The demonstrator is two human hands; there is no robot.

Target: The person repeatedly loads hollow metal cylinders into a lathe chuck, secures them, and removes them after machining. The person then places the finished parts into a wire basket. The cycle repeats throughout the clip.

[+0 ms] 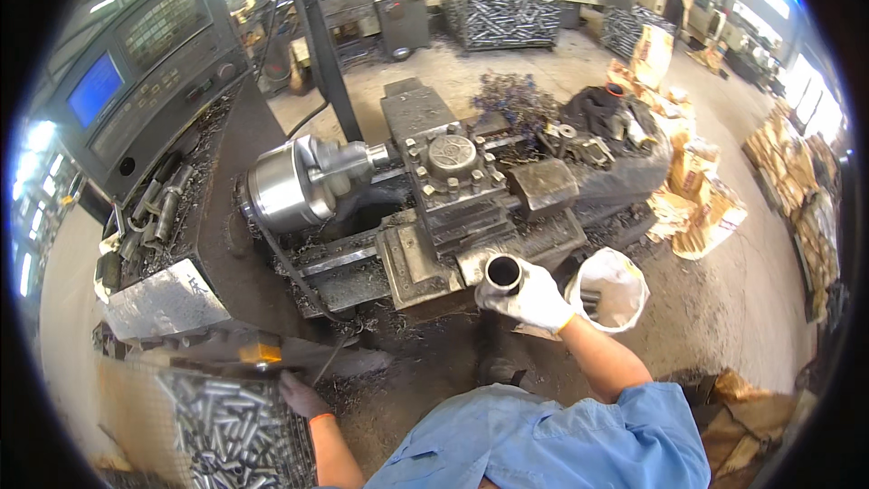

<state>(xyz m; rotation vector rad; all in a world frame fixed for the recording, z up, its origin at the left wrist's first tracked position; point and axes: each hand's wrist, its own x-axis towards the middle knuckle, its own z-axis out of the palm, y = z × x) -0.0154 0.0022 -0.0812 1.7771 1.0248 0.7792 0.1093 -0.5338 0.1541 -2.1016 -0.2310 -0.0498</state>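
Note:
My right hand, in a white glove, is closed round a short metal tube with its dark open end facing up. It is in front of the lathe's tool post, beside a white bucket. My left hand, in a dark glove, is low on the left, at the edge of a mesh bin full of small metal tubes. Its fingers are blurred. A thin rod slants up close to that hand; whether I hold it cannot be made out. The lathe's shiny chuck faces the tool post.
A control panel with a blue screen stands at left. Tools lie on the ledge below it. Metal shavings heap behind the tool post. Paper sacks lie at right. A crate of metal parts stands farther back.

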